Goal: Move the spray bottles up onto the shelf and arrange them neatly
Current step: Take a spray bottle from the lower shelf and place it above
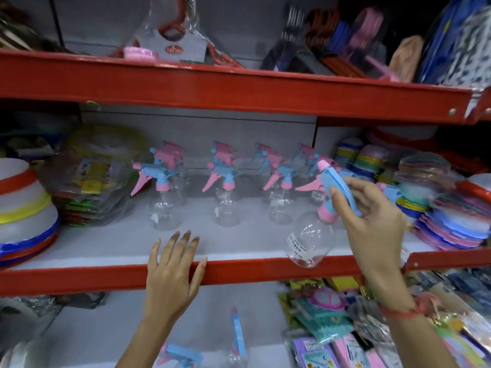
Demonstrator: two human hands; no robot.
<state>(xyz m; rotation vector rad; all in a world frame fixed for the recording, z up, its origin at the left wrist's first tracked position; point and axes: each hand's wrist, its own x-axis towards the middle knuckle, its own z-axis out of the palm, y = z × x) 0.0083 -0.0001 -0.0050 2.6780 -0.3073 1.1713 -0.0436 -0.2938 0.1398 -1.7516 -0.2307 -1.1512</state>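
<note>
One spray bottle [316, 229] hangs tilted over the shelf's front edge [252, 269], my right hand [372, 211] pinching its trigger head; the empty spot lies just ahead. My left hand [172, 272] rests spread, empty, on that edge.

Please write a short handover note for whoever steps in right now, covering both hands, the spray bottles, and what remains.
Right hand: gripping the trigger head of a clear spray bottle, tilted in the air over the front lip of the middle shelf, not yet set down.
Left hand: empty, flat on that lip.
Done: bottles stand on the middle shelf in four front-to-back columns.
Left: set down the held one on the right; at least two bottles remain on the lower shelf.
</note>
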